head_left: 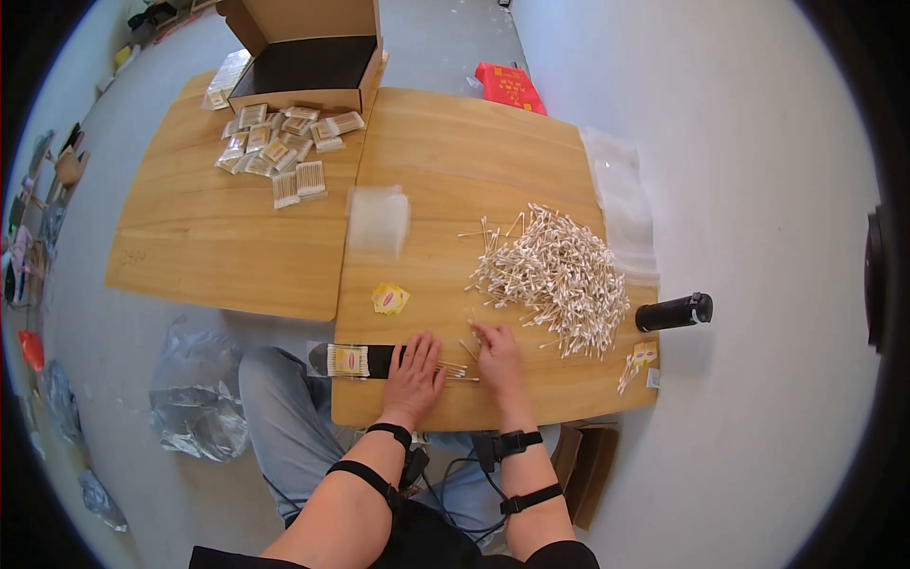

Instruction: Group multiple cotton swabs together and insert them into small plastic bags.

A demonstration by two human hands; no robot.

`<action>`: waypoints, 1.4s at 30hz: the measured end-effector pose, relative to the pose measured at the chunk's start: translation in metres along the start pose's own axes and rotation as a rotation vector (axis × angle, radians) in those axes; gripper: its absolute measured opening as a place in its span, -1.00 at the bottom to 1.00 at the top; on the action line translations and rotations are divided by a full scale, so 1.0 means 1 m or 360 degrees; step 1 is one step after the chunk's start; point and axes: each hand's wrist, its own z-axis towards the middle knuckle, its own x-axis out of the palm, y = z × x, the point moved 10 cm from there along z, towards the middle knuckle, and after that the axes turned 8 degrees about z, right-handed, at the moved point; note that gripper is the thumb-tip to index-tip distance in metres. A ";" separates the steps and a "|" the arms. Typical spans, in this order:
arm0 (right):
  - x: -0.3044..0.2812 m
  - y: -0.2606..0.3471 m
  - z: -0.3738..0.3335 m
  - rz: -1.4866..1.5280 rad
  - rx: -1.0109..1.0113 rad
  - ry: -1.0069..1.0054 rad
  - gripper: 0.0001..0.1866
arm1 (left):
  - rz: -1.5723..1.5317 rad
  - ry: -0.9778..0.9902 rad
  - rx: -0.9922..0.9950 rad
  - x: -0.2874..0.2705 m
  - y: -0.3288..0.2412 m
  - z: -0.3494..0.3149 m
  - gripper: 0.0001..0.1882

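Observation:
My left hand (pixel 414 382) lies flat with fingers stretched over the end of a black strip (pixel 379 360) at the table's front edge. A clear packet of cotton swabs (pixel 345 360) with a yellow label lies on the strip's left part. Several loose swabs (pixel 459 372) stick out to the right of my left hand. My right hand (pixel 500 360) is closed in a pinch on a cotton swab (pixel 472 316), whose tip shows above the fingertips. Beyond it spreads a large heap of loose cotton swabs (pixel 555 275).
Small yellow cards (pixel 390 298) and a stack of clear bags (pixel 377 221) lie left of the heap. Filled swab packets (pixel 275 142) sit before an open cardboard box (pixel 308 71). A black cylinder (pixel 674 312), more cards (pixel 645 354) and plastic sheeting (pixel 622 209) line the right edge.

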 end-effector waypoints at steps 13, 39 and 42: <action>-0.023 -0.008 -0.036 0.0121 -0.0078 -0.0056 -0.64 | -0.0087 -0.0090 -0.0007 -0.001 0.002 -0.001 -0.35; 0.019 0.022 -0.001 -0.0185 -0.0280 0.0225 -0.93 | -0.0151 -0.0094 0.0011 -0.001 0.002 -0.001 -0.32; 0.018 0.026 -0.002 -0.0190 -0.0289 0.0201 -0.93 | -0.0181 -0.0116 0.0015 -0.005 0.000 0.000 -0.32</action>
